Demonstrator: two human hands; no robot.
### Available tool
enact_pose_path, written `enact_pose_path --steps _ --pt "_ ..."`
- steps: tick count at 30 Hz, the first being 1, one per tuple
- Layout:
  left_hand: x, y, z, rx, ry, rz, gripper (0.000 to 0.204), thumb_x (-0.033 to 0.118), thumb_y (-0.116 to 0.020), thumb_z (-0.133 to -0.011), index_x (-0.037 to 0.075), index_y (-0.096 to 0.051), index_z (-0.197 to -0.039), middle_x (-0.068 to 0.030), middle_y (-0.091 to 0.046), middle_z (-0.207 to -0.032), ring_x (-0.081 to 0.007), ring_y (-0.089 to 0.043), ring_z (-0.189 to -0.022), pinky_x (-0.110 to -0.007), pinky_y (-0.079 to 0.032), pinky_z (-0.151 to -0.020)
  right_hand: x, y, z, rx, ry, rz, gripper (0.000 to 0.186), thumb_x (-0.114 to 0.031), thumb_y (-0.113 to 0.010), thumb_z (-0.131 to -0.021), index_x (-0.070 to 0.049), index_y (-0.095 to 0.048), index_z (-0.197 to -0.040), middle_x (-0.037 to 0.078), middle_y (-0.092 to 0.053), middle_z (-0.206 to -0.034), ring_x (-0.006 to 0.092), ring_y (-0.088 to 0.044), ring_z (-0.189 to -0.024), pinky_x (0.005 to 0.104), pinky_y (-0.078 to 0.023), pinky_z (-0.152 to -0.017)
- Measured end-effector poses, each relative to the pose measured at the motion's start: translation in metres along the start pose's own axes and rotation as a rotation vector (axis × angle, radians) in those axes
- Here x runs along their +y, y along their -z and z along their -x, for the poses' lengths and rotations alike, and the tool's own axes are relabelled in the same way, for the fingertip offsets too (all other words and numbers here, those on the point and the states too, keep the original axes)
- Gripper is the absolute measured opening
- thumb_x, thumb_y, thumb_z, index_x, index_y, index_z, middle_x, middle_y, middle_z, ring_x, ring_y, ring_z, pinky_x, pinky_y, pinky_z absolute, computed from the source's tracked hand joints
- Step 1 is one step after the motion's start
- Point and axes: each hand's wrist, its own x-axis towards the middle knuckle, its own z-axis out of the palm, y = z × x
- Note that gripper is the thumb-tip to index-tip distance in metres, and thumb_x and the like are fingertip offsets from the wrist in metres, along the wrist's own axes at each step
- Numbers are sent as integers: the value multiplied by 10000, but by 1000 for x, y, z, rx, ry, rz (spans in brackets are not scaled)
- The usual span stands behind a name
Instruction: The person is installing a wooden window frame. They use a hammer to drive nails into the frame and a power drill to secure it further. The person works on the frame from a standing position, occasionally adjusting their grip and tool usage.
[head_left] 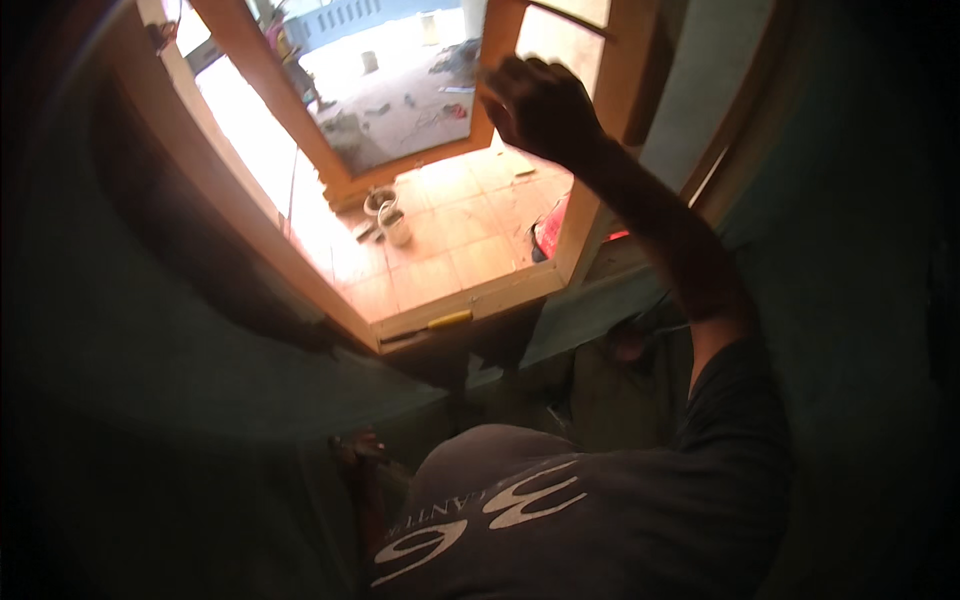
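Observation:
My right hand (545, 108) is raised to a wooden window sash (490, 85). Its fingers are curled at the sash's right-hand stile, seemingly round the edge. The sash holds a glass pane (400, 90) and stands swung out from the wooden window frame (575, 235). Down by my body, in deep shade, my left hand (367, 445) is closed around a dark object that is too dim to name. On the bottom rail of the frame lies a slim tool with a yellow handle (450, 320) and a dark shaft.
Beyond the opening, a tiled floor (450, 265) carries pale containers (395, 228). A red thing (550, 228) shows behind the frame's lower right. Through or in the glass appear a person (290, 55) and scattered items. A dark wall (230, 380) surrounds the window.

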Motion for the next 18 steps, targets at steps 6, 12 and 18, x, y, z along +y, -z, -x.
enact_pose_path --steps 6,12,18 --pt "55 -78 -19 5 107 198 331 43 -815 -817 49 -663 -1111 -107 -660 -1238 -180 -612 -1124 -331 -507 -930 -150 6 179 -975 -481 -1168 336 -294 -763 -913 -28 -726 -1116 166 -722 -968 289 -714 -859 411 -560 -772" --pt "124 -144 -40 -84 130 350 189 35 -688 -947 75 -664 -1130 -80 -639 -1213 -142 -633 -1019 -317 -535 -881 -277 14 227 -877 -517 -1674 479 -260 -838 -883 -42 -666 -1274 112 -700 -957 205 -668 -855 366 -545 -804" --pt "142 -185 -57 -99 262 541 299 238 -680 -1017 61 -626 -1252 -60 -661 -1246 -133 -648 -1045 -301 -542 -887 -272 29 208 -987 -642 -1549 324 -176 -790 -856 15 -655 -1081 151 -651 -834 247 -637 -777 380 -500 -708"
